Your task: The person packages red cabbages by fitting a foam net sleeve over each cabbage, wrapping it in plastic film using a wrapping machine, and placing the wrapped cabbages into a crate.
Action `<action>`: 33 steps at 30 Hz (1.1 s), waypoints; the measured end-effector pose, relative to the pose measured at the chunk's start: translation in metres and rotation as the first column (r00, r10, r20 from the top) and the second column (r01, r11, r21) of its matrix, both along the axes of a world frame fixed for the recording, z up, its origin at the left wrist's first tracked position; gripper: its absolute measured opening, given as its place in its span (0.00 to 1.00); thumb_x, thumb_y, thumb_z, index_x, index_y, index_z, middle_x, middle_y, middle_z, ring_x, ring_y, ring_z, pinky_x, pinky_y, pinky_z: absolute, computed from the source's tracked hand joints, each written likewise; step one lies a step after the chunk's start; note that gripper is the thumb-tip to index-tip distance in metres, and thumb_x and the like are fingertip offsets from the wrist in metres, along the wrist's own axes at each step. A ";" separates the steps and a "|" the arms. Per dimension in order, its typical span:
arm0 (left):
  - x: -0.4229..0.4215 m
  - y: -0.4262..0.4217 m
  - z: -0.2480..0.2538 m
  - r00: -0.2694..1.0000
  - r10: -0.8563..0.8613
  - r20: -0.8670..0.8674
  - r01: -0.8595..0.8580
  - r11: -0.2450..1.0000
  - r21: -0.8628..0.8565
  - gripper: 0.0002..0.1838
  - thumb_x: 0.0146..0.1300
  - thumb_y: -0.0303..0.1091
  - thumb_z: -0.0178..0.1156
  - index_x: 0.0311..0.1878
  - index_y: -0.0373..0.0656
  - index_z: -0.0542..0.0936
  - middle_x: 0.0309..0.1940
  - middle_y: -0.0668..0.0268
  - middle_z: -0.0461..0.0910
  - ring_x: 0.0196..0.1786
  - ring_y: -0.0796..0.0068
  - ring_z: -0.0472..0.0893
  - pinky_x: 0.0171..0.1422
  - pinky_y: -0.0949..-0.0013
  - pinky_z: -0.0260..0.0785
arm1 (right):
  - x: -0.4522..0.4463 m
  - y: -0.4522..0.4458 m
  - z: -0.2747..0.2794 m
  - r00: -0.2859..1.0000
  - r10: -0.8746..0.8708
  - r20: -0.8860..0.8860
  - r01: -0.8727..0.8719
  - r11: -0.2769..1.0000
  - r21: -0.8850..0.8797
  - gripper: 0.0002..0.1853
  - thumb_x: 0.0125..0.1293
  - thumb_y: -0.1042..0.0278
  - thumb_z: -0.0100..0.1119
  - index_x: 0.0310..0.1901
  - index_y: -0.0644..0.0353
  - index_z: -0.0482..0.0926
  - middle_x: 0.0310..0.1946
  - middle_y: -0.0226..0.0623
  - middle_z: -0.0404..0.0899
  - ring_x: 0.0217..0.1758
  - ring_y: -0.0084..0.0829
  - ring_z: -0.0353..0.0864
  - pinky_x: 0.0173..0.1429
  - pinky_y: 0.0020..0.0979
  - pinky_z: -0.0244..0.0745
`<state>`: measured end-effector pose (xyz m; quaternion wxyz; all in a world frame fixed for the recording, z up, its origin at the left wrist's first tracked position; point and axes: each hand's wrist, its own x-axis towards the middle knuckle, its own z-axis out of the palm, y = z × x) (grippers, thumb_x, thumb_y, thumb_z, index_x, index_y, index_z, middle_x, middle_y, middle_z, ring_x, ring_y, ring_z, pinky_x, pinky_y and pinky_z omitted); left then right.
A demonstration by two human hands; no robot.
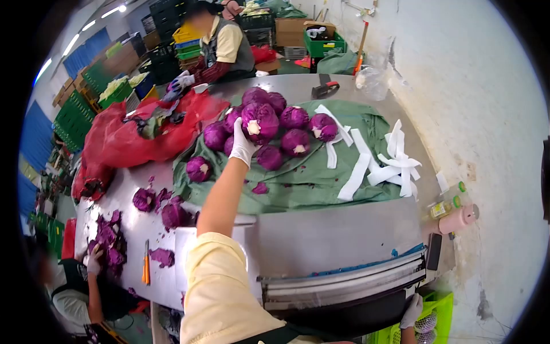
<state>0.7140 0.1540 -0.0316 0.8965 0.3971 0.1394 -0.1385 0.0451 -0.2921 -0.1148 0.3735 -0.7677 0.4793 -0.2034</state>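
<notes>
My left hand (243,148), in a white glove, reaches out over the table and is closed around a red cabbage (260,123) with a pale cut stem. That cabbage is at the front of a heap of several others, such as the red cabbage (295,142) just right of it, on a green cloth (298,192). Down at the lower right, my gloved right hand (411,312) is beside a bright green crate (444,315) holding wrapped cabbages (425,324). Its fingers point upward, apparently outstretched, with nothing visible in them.
White foam strips (395,166) lie right of the cabbages. A wrapping machine (344,281) stands before me. Bottles (444,207) and a phone (434,251) are by the wall. A knife (146,264) lies left. Co-workers (226,49) handle cabbages at the far side and left; a red net sack (132,149) lies between.
</notes>
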 end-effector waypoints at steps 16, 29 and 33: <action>-0.387 0.157 0.045 0.875 0.104 -0.472 0.047 0.953 0.298 0.33 0.63 0.57 0.54 0.67 0.49 0.65 0.62 0.57 0.70 0.60 0.55 0.74 0.60 0.42 0.69 | 0.014 0.006 0.022 0.984 0.144 -0.107 -0.147 0.989 -0.027 0.28 0.75 0.48 0.40 0.46 0.71 0.77 0.38 0.47 0.80 0.40 0.41 0.75 0.52 0.36 0.68; -0.415 0.077 0.067 0.820 -0.540 0.190 -0.513 -0.546 0.662 0.28 0.55 0.54 0.64 0.57 0.52 0.78 0.55 0.58 0.75 0.64 0.48 0.67 0.67 0.44 0.57 | 0.009 -0.003 0.003 0.968 0.246 -0.045 -0.249 0.966 -0.075 0.17 0.73 0.59 0.45 0.36 0.64 0.77 0.25 0.39 0.75 0.29 0.38 0.73 0.41 0.37 0.68; -0.410 0.068 0.054 0.855 -0.362 0.372 -0.515 -0.514 0.686 0.27 0.52 0.49 0.67 0.52 0.43 0.79 0.51 0.55 0.75 0.56 0.52 0.72 0.60 0.54 0.64 | 0.001 -0.005 -0.008 0.975 0.222 0.031 -0.220 0.974 -0.051 0.15 0.72 0.63 0.48 0.45 0.68 0.77 0.39 0.44 0.79 0.42 0.40 0.77 0.51 0.36 0.69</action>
